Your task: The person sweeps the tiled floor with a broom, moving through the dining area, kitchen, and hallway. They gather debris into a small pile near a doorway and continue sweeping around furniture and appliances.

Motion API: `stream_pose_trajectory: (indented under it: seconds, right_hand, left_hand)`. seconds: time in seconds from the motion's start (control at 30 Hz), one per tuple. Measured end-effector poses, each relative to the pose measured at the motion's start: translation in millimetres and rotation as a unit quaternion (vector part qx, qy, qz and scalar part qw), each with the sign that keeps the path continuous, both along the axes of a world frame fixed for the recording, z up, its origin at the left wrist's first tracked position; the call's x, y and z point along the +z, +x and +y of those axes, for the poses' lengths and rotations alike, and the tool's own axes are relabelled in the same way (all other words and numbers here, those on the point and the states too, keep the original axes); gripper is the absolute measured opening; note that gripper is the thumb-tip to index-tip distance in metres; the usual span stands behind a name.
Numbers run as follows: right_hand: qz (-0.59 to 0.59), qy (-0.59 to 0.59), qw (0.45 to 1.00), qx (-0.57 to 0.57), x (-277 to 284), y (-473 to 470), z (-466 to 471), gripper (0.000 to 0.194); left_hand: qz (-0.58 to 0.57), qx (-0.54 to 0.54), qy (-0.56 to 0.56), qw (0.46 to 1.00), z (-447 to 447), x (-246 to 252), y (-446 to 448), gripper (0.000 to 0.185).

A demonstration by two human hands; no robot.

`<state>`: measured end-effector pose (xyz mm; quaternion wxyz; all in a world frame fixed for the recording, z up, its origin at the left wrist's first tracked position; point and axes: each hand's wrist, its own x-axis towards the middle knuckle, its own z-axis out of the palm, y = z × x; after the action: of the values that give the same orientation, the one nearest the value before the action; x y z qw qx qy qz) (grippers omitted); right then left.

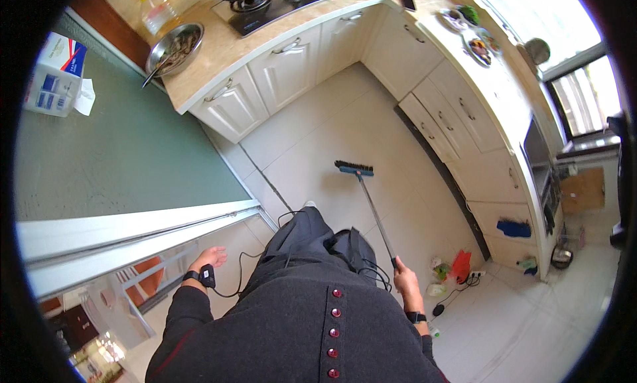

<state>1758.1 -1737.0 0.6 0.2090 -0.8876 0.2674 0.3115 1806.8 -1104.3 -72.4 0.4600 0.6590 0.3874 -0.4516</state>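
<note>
My right hand (406, 281) is closed around the upper end of a push broom's handle (376, 216). The long grey handle slants away from me to the blue broom head (356, 170). Black bristles (354, 164) show along its far side, over the pale tiled floor (318, 134). My left hand (211, 256) hangs beside my body with nothing in it, its fingers partly spread. A strap and a small black device with a cable sit on the left wrist.
White cabinets (288, 67) run along the far and right sides. On the left, a green glass sliding door (124, 159) stands in a pale frame. Plastic bags (461, 266) and a power strip (477, 273) lie on the floor at right. Black cables hang by my legs.
</note>
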Motion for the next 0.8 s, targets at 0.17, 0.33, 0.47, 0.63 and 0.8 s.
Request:
stream_pose_trajectory:
  seconds: [0.17,0.33,0.47,0.63,0.8]
  right_hand:
    - [-0.004,-0.04,0.967,0.252,21,142,-2,0.047]
    - [0.01,-0.033,0.886,0.463,-11,304,27,0.05]
    - [-0.022,-0.012,0.81,0.585,-64,428,77,0.048]
    - [-0.004,-0.008,0.753,0.658,-99,564,90,0.047]
    - [0.027,-0.042,0.8,0.598,-110,657,-18,0.046]
  left_hand:
    - [0.033,0.085,-0.015,0.996,-14,16,3,0.035]
    - [0.0,0.162,0.007,0.987,-40,6,-40,0.034]
    - [0.012,0.267,-0.01,0.964,-93,14,-74,0.033]
    - [0.02,0.289,-0.041,0.956,-167,57,-57,0.036]
    - [0.018,0.34,-0.032,0.94,-212,77,7,0.04]
